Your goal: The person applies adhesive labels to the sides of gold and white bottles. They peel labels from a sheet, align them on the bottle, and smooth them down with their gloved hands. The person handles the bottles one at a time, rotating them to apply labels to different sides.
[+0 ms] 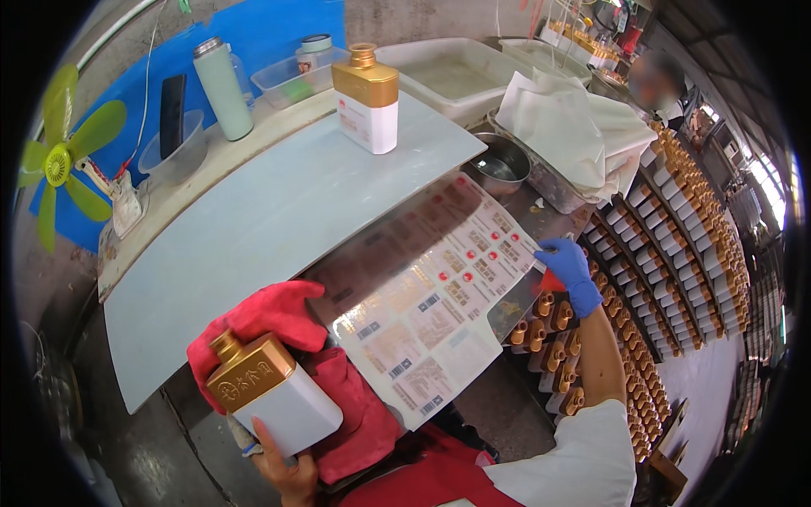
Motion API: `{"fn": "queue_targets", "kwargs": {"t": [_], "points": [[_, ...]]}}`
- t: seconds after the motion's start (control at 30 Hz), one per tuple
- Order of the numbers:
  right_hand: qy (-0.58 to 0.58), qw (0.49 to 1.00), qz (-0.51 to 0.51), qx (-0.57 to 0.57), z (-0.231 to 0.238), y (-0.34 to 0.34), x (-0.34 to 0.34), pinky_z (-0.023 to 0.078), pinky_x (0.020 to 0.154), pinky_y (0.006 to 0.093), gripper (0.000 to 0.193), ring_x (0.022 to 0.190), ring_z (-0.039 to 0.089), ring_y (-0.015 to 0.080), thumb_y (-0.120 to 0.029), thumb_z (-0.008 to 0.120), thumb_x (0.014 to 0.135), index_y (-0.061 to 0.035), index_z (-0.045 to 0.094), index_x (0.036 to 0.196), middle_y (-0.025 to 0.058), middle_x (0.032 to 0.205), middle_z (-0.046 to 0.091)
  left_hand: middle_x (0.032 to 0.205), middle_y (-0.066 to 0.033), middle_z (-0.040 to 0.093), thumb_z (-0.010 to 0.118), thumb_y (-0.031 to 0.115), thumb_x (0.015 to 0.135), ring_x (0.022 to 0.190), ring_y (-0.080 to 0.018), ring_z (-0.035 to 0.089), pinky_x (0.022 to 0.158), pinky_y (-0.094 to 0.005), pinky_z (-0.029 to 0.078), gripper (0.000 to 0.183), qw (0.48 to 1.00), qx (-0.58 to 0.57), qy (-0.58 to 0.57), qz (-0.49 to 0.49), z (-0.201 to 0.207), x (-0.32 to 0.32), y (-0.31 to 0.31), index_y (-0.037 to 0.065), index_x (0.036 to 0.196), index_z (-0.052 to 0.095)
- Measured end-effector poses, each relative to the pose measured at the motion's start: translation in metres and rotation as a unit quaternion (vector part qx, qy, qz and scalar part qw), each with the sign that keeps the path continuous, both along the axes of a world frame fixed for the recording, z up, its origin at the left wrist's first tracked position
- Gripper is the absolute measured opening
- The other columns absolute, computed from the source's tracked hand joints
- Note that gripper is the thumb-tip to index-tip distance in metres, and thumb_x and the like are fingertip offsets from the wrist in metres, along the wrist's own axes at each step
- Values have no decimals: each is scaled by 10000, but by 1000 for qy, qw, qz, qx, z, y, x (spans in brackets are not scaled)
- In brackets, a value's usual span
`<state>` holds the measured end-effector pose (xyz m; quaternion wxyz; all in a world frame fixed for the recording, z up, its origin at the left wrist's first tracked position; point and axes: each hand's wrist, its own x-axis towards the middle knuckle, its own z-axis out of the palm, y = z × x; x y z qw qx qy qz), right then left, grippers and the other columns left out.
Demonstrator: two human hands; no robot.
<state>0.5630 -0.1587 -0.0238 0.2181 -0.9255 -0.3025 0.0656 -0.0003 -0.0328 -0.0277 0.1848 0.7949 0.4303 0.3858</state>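
My bare left hand (287, 469) is closed round the lower end of a bottle (291, 406), white below and gold at the shoulder and neck. The bottle lies tilted over a red cloth (359, 414). My right hand (571, 269), in a blue glove, pinches the right edge of a clear decal sheet (460, 338) printed with labels, barcodes and red marks. Something red (549, 283) shows just below that hand; its kind is hidden. A second gold and white bottle (368, 118) stands upright on the pale blue board (228, 245).
A metal bowl of liquid (498, 160) and a stack of white sheets (562, 135) sit beyond the decal sheet. Racks of gold-topped bottles (676, 245) fill the right side. At left are a green fan (59, 165) and a flask (224, 93). A person (657, 80) is at far right.
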Motion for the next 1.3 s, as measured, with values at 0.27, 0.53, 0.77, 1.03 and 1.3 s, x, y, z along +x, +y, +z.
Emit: {"fn": "queue_targets", "kwargs": {"t": [0.27, 0.53, 0.77, 1.03, 1.3], "points": [[0, 998, -30, -63, 1, 0, 6, 507, 795, 356, 323, 860, 660, 297, -209, 602, 717, -82, 692, 1000, 151, 888, 687, 1283, -328, 455, 576, -62, 659, 1203, -538, 411, 1026, -528, 305, 734, 1000, 15, 6, -20, 11, 5, 2, -59, 1366, 378], [52, 995, 62, -62, -8, -10, 42, 504, 784, 362, 332, 832, 660, 302, -285, 606, 733, -46, 699, 942, 172, 893, 679, 1267, -315, 462, 620, -53, 660, 1200, -498, 426, 1033, -487, 304, 751, 999, 33, 23, -12, 14, 4, 1, -41, 1375, 389], [-90, 989, 65, -97, 6, 23, 51, 509, 734, 354, 307, 789, 669, 271, -285, 639, 753, -11, 698, 876, 141, 824, 693, 1261, -312, 469, 659, -44, 682, 1165, -478, 464, 997, -482, 351, 727, 1000, 21, 8, -21, 14, 6, 3, -46, 1361, 399], [-113, 990, -15, -79, 8, 126, 6, 507, 752, 386, 447, 828, 663, 275, -453, 764, 627, -115, 714, 915, 123, 876, 692, 1164, -298, 555, 667, -5, 668, 1093, -500, 524, 958, -482, 403, 720, 999, 42, 22, -26, 14, 3, 7, -49, 1342, 419], [-154, 981, 85, -85, 0, 130, 28, 508, 737, 420, 192, 830, 639, 334, -282, 653, 728, -132, 699, 840, 147, 864, 666, 1156, -298, 548, 659, -14, 683, 1049, -497, 539, 928, -482, 414, 717, 998, 39, 25, -32, 14, 1, 6, -47, 1352, 404]]}}
